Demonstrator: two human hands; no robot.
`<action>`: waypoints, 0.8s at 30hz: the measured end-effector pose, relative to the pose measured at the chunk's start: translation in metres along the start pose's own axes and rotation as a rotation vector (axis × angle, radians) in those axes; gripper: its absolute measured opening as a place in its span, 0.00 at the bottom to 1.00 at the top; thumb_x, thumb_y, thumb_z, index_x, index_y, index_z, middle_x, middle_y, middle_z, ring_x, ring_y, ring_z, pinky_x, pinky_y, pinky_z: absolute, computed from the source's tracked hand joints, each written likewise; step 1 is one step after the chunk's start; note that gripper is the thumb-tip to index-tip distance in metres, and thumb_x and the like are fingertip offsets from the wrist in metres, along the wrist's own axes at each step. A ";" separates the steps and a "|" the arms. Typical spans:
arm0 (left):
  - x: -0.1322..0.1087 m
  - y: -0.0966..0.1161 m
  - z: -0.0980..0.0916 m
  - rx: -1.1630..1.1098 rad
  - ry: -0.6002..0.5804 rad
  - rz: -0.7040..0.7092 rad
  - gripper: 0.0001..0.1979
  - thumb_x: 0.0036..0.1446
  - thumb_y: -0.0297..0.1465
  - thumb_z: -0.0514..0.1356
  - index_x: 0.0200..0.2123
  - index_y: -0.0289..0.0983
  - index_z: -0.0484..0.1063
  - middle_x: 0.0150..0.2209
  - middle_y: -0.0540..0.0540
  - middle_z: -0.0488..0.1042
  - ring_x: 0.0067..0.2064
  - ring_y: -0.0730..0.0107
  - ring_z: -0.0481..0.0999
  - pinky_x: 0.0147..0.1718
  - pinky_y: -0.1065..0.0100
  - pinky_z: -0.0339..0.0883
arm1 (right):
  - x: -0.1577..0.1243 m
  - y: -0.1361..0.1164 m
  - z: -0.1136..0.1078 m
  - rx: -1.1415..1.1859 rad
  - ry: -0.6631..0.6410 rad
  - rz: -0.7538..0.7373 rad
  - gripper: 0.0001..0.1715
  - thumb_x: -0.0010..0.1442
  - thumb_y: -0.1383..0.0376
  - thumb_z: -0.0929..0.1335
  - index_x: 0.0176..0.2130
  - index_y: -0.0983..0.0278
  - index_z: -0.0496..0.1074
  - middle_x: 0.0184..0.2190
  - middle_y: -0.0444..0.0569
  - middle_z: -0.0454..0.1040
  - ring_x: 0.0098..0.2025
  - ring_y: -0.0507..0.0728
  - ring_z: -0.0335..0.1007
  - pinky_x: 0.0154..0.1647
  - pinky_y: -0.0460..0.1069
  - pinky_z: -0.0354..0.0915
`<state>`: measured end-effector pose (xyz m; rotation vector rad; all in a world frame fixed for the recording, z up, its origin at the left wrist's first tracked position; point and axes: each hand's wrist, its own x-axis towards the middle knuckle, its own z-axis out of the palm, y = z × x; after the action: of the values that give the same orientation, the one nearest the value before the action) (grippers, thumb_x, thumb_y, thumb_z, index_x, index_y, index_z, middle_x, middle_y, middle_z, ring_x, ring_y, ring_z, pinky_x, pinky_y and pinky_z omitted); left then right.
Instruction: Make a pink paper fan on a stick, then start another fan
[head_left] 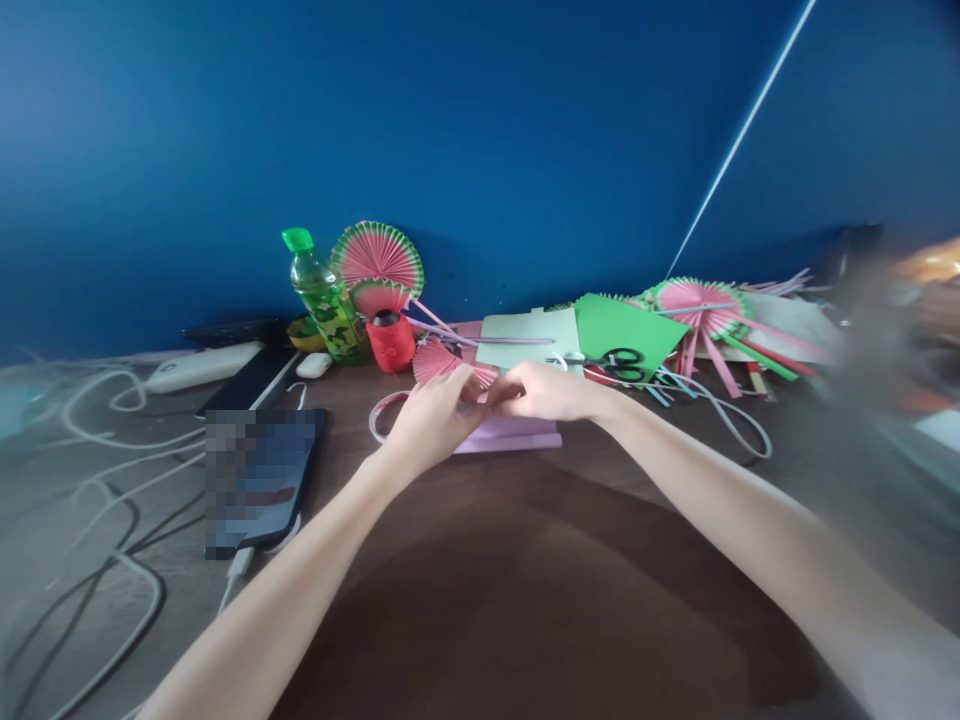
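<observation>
Both hands meet at the middle of the desk, fingertips close together. My left hand [435, 420] is closed in a pinch, and so is my right hand [547, 390]; whatever lies between the fingers is hidden. Under and in front of them is a lilac paper [517, 436] with a straight front edge. Just behind my left fingers spreads a pink pleated paper fan [433, 360]; I cannot tell whether they touch it. A pale green sheet [525, 335] lies beyond my right hand, and black-handled scissors [622, 362] rest beside it near a green sheet [634, 335].
A green-capped bottle [326, 300], a red cylinder [391, 342] and round pink-green paper fans [379, 255] stand against the blue wall. At left lie a phone [262, 490], white cables [142, 600] and a white earbud case [313, 365]. Another fan [701, 305] tops paper strips at right.
</observation>
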<state>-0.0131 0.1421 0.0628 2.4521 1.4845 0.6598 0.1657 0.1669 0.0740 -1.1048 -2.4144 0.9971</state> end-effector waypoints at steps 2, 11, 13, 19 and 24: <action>0.001 0.000 0.002 0.031 0.034 0.037 0.04 0.50 0.30 0.56 0.31 0.38 0.68 0.35 0.46 0.74 0.38 0.63 0.72 0.38 0.65 0.61 | 0.000 0.000 0.001 0.005 0.024 -0.018 0.13 0.50 0.68 0.64 0.35 0.65 0.75 0.34 0.48 0.77 0.36 0.54 0.70 0.37 0.48 0.61; 0.000 -0.001 0.003 -0.054 0.000 -0.065 0.06 0.50 0.30 0.55 0.31 0.39 0.71 0.33 0.48 0.76 0.35 0.65 0.73 0.34 0.68 0.62 | -0.001 -0.001 0.000 0.020 0.046 0.005 0.12 0.50 0.68 0.64 0.35 0.65 0.76 0.33 0.47 0.77 0.34 0.54 0.70 0.36 0.47 0.61; 0.000 0.000 0.002 -0.057 0.000 -0.082 0.06 0.50 0.30 0.55 0.30 0.39 0.71 0.33 0.48 0.76 0.35 0.65 0.73 0.34 0.68 0.62 | 0.000 0.000 0.000 0.011 0.055 0.006 0.12 0.50 0.68 0.64 0.34 0.65 0.76 0.32 0.47 0.77 0.34 0.54 0.70 0.35 0.47 0.61; 0.001 0.001 0.003 -0.037 0.059 -0.057 0.05 0.50 0.30 0.56 0.29 0.38 0.72 0.33 0.46 0.75 0.37 0.63 0.72 0.39 0.65 0.62 | 0.000 -0.002 0.002 -0.012 0.086 0.013 0.13 0.51 0.68 0.63 0.33 0.66 0.76 0.31 0.48 0.76 0.32 0.53 0.69 0.33 0.47 0.60; 0.001 0.001 0.007 -0.047 0.089 -0.045 0.05 0.50 0.30 0.57 0.28 0.37 0.72 0.34 0.45 0.75 0.39 0.62 0.71 0.40 0.64 0.62 | -0.001 -0.008 0.005 -0.069 0.144 0.042 0.12 0.51 0.68 0.63 0.32 0.67 0.75 0.29 0.47 0.76 0.29 0.52 0.67 0.30 0.46 0.58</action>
<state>-0.0090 0.1434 0.0574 2.3760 1.5329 0.7953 0.1593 0.1597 0.0760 -1.2119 -2.3349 0.8230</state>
